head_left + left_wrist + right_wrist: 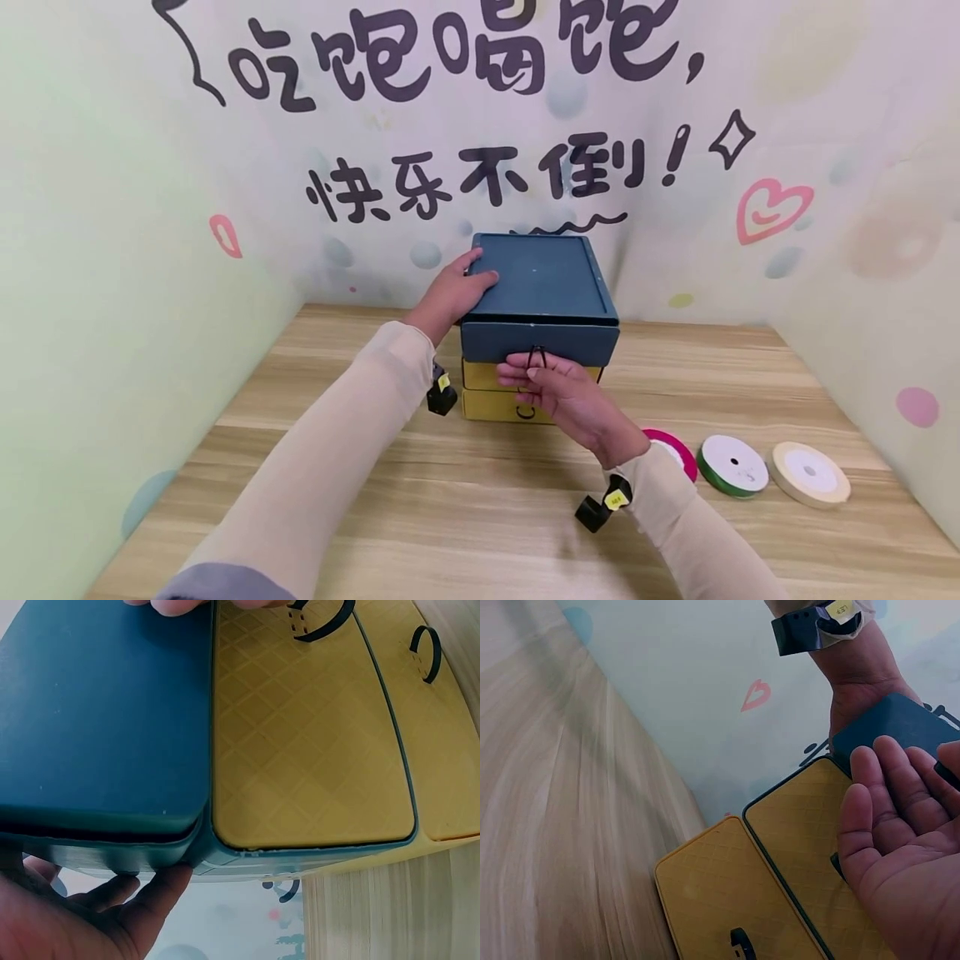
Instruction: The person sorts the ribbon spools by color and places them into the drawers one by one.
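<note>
A small chest of drawers [534, 275] stands near the back of the table, with a blue top and yellow lower drawers [307, 750]. Its blue top drawer [487, 342] juts forward of the yellow fronts. My left hand [453, 292] rests on the chest's left side, thumb on the upper edge and extended fingers [161, 900] against the side wall. With my right hand [570, 396], palm up, I pinch the black loop handle [537, 357] of the blue drawer between thumb and fingers. The drawer's inside is hidden.
To the right of the chest lie three ribbon spools: a pink one [684, 458] partly behind my right wrist, a green one [733, 465] and a cream one [810, 473]. A printed cloth wall [420, 183] rises close behind the chest. Wood-grain table [465, 517] extends in front.
</note>
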The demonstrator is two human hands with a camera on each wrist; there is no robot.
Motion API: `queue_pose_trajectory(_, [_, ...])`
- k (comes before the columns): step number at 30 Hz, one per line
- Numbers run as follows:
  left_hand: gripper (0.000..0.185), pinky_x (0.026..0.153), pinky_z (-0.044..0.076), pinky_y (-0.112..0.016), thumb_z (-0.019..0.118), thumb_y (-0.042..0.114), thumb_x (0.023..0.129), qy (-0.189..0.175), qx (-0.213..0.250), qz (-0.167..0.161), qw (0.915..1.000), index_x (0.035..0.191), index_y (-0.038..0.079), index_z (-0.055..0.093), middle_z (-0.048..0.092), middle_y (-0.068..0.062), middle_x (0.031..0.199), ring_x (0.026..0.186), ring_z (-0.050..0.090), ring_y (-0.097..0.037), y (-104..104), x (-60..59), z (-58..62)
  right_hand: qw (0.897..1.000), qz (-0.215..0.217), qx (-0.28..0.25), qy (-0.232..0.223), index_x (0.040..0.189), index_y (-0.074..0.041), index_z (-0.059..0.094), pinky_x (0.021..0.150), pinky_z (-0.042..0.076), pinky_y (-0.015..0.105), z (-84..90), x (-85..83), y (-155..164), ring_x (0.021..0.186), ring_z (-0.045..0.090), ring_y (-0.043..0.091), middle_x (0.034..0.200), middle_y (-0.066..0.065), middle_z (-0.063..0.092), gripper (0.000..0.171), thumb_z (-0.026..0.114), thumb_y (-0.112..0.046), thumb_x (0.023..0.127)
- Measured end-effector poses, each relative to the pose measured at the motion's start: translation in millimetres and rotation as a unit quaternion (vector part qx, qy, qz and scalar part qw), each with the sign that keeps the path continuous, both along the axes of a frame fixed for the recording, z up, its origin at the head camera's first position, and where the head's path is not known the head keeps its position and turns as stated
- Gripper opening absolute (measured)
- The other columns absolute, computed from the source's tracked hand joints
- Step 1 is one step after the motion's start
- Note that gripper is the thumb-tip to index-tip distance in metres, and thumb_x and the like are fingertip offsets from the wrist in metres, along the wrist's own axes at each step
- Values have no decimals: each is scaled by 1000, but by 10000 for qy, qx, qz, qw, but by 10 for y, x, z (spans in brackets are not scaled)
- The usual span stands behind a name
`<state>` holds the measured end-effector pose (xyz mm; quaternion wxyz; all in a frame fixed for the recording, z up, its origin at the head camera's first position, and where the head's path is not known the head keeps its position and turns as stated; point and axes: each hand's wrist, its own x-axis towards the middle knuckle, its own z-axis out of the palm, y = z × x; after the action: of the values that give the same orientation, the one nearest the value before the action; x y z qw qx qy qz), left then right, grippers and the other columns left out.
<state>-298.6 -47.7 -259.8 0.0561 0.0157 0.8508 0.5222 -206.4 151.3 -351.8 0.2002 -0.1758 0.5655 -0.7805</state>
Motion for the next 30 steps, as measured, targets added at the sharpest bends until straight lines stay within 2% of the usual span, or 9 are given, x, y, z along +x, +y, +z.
queue_pose_trajectory(16, [61, 115, 28, -46, 55, 38, 101, 33, 136, 12, 9999, 156, 32, 32, 23, -5, 163, 145, 29, -29, -7, 1, -16, 9995, 106, -282, 126, 136, 4, 54, 95, 49, 33, -45, 46, -13, 124, 57, 25, 130, 9, 65, 35, 46, -10, 104])
queue_pose_trajectory(30, [60, 114, 30, -46, 56, 37, 100, 53, 190, 36, 9998, 156, 31, 34, 24, -6, 163, 144, 30, -30, -12, 8, -13, 9994, 128, -250, 194, 139, 6, 50, 96, 48, 34, -48, 102, -21, 126, 56, 25, 131, 9, 64, 39, 46, -11, 105])
